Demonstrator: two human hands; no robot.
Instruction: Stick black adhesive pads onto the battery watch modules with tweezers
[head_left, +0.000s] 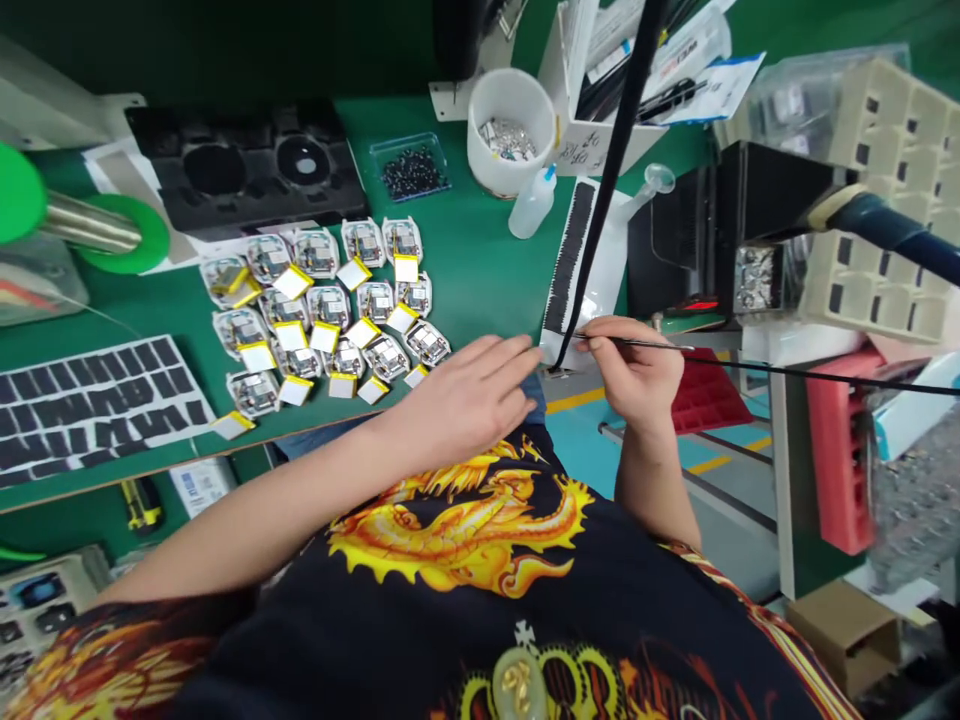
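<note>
My right hand [634, 370] pinches a pair of slim metal tweezers [645, 343]. Their tip reaches the lower end of a white sheet [553, 345] that carries a column of thin black strips [571, 255]. Fingers stretched out and holding nothing, my left hand [487, 395] rests at the front edge of the green bench, left of that sheet. Further left stand several rows of open watch-like housings [328, 305] with circuit boards showing. Small silver battery packs with yellow ends [325, 337] lie against them.
A white tub of small metal parts [512, 125], a dropper bottle [534, 203] and a tray of black bits [411, 172] stand behind. A sheet of black pads [97, 400] lies left. A black cable [619, 150] crosses in front of the strip sheet. Beige trays [885, 200] stand right.
</note>
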